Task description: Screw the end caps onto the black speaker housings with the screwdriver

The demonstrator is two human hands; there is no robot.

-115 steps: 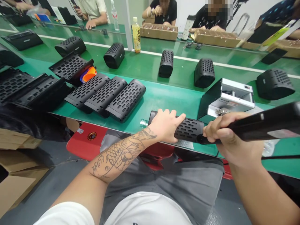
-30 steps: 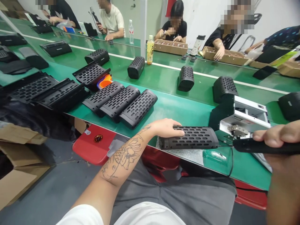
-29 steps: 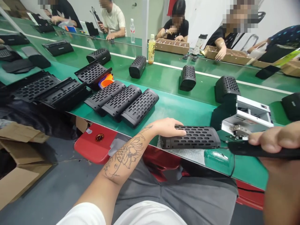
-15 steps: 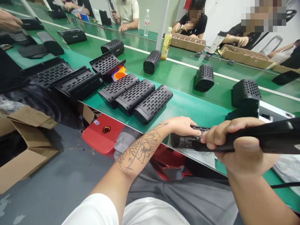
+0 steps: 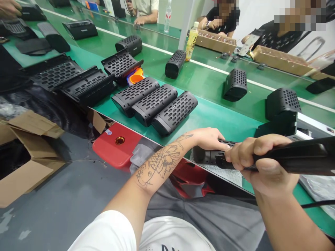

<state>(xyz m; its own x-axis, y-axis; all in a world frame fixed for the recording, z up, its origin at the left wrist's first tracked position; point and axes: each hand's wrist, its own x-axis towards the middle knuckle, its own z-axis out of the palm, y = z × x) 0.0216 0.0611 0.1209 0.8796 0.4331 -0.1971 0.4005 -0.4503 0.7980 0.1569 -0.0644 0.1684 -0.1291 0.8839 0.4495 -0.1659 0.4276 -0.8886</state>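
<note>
My left hand is wrapped over the top of a black slotted housing, which lies on bubble wrap at the table's front edge. Its fingertips are partly hidden behind the housing. Close beside it, my right hand grips a long black handheld tool with a smooth body; its working end is hidden behind my fingers near the housing. Three similar black slotted housings lie side by side on the green mat to the left of my hands.
Open black shells and an orange-and-blue item lie farther left. Several housings stand across the green table, with a yellow bottle behind. A red stool and cardboard box are below. A cable runs at right.
The whole view has shifted slightly. My left hand stays on the housing, and the tool in my right hand has tilted a little and sits slightly lower.
</note>
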